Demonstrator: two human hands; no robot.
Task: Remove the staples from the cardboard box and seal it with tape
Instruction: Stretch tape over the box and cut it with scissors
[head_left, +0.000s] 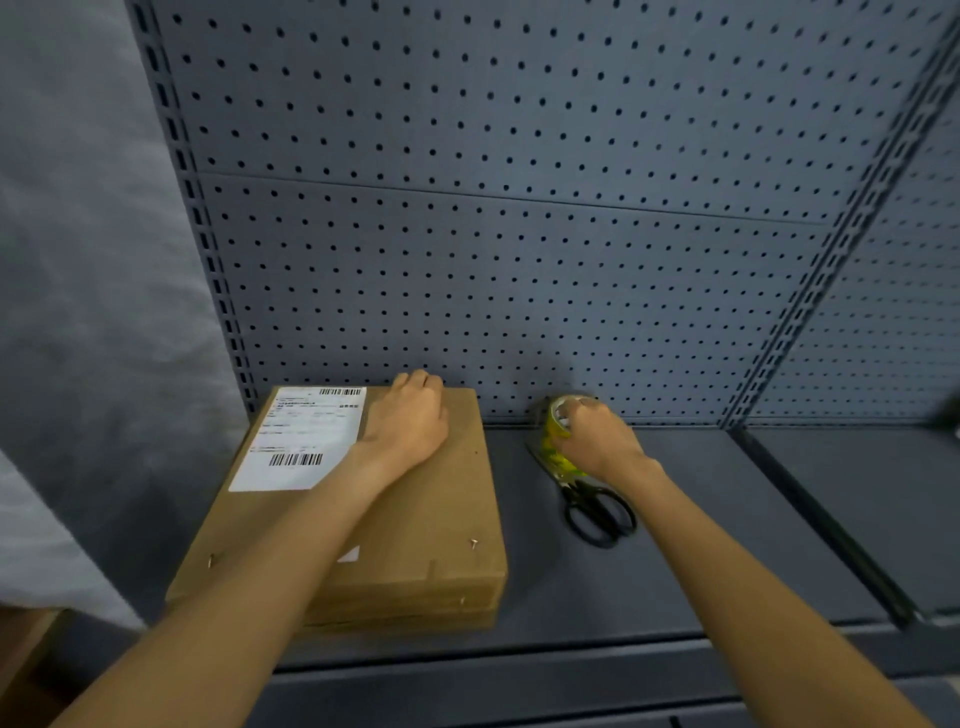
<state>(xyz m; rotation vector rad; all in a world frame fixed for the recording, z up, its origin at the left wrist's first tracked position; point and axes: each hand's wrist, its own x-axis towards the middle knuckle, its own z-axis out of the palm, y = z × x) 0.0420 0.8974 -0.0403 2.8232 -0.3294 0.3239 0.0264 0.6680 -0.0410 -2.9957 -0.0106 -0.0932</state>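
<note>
Two hands are busy at once here. The right hand (597, 441) is curled around the tape roll (558, 441), which stands on edge on the grey shelf (727, 519) near the pegboard (519, 208) back wall, and the fingers wrap over its top. The left hand (410, 415) lies on the far end of the cardboard box (415, 519), knuckles up, fingers bent over the back edge as if holding it steady (whether they actually grip the edge is hard to tell). Both forearms reach straight forward from the bottom of the view, the left one crossing over the box lid.

The box lies flat at the left of the shelf, with a white shipping label (301, 441) on its far left corner. At least two staples (474, 544) look to be still stuck in the near end of the lid, so grabbing tape now seems early; taping over them would bury the staples and leave that step undone. Black scissors (597, 512) lie touching the roll on its near side, so lifting the roll carelessly could drag or knock them. The roll's loose end isn't visible, so finding it one-handed might get fiddly.
</note>
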